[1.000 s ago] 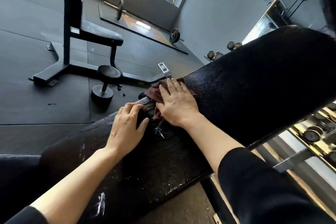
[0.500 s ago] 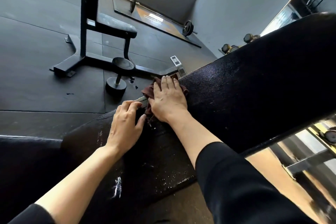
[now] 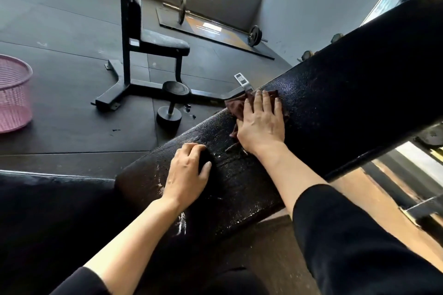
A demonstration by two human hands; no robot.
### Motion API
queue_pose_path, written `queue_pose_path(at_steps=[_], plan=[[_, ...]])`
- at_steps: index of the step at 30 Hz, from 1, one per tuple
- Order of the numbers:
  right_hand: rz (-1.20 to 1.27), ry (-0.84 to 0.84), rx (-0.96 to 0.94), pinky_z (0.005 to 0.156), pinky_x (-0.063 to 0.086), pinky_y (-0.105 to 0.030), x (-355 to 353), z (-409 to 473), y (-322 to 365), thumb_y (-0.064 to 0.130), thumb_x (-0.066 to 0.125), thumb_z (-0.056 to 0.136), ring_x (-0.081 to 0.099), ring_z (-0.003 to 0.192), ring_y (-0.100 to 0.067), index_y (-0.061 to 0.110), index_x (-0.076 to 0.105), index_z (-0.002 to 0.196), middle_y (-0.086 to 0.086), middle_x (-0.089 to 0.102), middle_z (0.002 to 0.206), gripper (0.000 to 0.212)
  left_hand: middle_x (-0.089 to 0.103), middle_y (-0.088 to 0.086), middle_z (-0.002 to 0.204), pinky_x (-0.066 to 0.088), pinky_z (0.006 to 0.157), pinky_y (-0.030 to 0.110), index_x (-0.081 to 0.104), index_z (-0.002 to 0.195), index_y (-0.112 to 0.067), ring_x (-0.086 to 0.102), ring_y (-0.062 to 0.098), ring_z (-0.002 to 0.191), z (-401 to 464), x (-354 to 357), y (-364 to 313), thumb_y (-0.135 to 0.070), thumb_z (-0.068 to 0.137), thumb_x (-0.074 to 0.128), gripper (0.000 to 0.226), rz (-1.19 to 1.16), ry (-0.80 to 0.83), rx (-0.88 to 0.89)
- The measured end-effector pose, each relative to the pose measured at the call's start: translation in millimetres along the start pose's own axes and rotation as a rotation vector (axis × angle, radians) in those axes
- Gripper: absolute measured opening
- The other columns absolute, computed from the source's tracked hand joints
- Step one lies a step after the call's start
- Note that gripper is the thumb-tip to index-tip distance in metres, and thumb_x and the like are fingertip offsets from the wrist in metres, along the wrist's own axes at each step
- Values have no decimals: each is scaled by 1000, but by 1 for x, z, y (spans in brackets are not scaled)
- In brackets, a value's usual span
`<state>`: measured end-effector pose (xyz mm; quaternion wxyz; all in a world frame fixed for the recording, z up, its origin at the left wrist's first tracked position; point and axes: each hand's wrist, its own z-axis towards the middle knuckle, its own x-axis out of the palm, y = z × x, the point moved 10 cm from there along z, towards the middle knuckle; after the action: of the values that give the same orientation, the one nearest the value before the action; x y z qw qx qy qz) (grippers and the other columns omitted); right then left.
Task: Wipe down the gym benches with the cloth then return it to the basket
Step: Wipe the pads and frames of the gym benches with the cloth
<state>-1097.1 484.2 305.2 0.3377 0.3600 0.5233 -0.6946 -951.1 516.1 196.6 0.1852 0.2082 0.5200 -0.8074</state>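
Head view: right hand (image 3: 262,124) lies flat on the dark brown cloth (image 3: 236,105), fingers (image 3: 266,103) straight and together, pressing it onto the black padded bench (image 3: 335,103); nothing is gripped. Cloth edges stick out left of and beyond those fingers. Left hand (image 3: 185,172) rests on the bench's near edge, just short of the right wrist, fingers curled over the pad, thumb on top. Pad near both hands is scuffed and shows wet sheen. Pink mesh basket (image 3: 14,93) stands on the floor, well left of both hands. Dumbbell (image 3: 171,105) stands on the floor between basket and cloth.
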Motion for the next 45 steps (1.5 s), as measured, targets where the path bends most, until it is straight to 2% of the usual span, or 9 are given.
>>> queue_pose_path(at_steps=[7, 14, 18, 23, 27, 31, 36, 39, 45], plan=[[35, 77, -279, 119, -11, -48, 21, -52, 66, 36, 21, 103, -11, 149, -29, 11, 6, 155, -16, -6, 162, 59, 55, 13, 123, 38, 100, 36, 58, 123, -4, 51, 30, 112, -23, 1, -13, -9, 84, 67, 41, 26, -10, 8], [-22, -77, 65, 116, -5, -61, -11, -57, -46, 45, 25, 100, -5, 148, -38, 13, 15, 154, -17, 3, 162, 63, 53, 8, 123, 36, 103, 34, 58, 122, -7, 48, 24, 114, -39, 5, -48, -14, 87, 65, 36, -6, -37, 89], [101, -113, -72, 119, -2, -54, -3, -88, -4, 41, 27, 101, 0, 148, -37, 8, 18, 154, -22, 5, 160, 63, 55, 10, 122, 37, 101, 34, 58, 122, -6, 49, 26, 112, -47, 9, -61, -9, 86, 63, 37, -15, -57, 96], [119, -91, -211, 120, -5, -47, 9, -113, 14, 41, 28, 101, 1, 150, -28, 15, 22, 153, -14, 8, 162, 59, 56, 14, 119, 43, 96, 40, 60, 120, -4, 52, 30, 107, -62, 11, -68, -3, 83, 64, 37, 19, -56, 128], [103, -289, -8, 118, 6, -56, -16, -114, -68, 45, 28, 90, 28, 144, -32, 17, 53, 139, -13, 40, 151, 61, 55, 6, 121, 41, 99, 36, 60, 123, -10, 49, 23, 111, -69, 13, -87, -10, 86, 65, 37, -17, -69, 188], [135, -375, 90, 118, 18, -54, -23, -131, -114, 42, 31, 90, 31, 141, -35, 12, 55, 136, -17, 43, 148, 61, 56, 6, 121, 41, 98, 37, 60, 123, -9, 50, 22, 109, -78, 19, -110, -6, 85, 65, 38, -62, -90, 228], [283, -439, -161, 117, 22, -47, -3, -165, -48, 32, 41, 88, 41, 135, -34, 6, 63, 126, -19, 52, 140, 51, 57, 16, 118, 45, 93, 45, 58, 119, 0, 51, 30, 104, -84, 27, -121, 4, 78, 66, 42, -26, -98, 243], [294, -456, -253, 117, 23, -43, -6, -171, -53, 31, 43, 86, 46, 132, -33, 7, 64, 124, -18, 55, 137, 49, 57, 19, 116, 44, 91, 47, 58, 116, 2, 51, 34, 102, -86, 28, -127, 9, 76, 64, 41, -32, -88, 259], [310, -561, 91, 117, 24, -51, -24, -153, -157, 31, 42, 92, 32, 141, -35, 5, 56, 133, -19, 44, 147, 51, 55, 9, 121, 38, 98, 36, 58, 122, -5, 46, 22, 107, -88, 31, -137, 6, 77, 66, 48, -68, -75, 311]])
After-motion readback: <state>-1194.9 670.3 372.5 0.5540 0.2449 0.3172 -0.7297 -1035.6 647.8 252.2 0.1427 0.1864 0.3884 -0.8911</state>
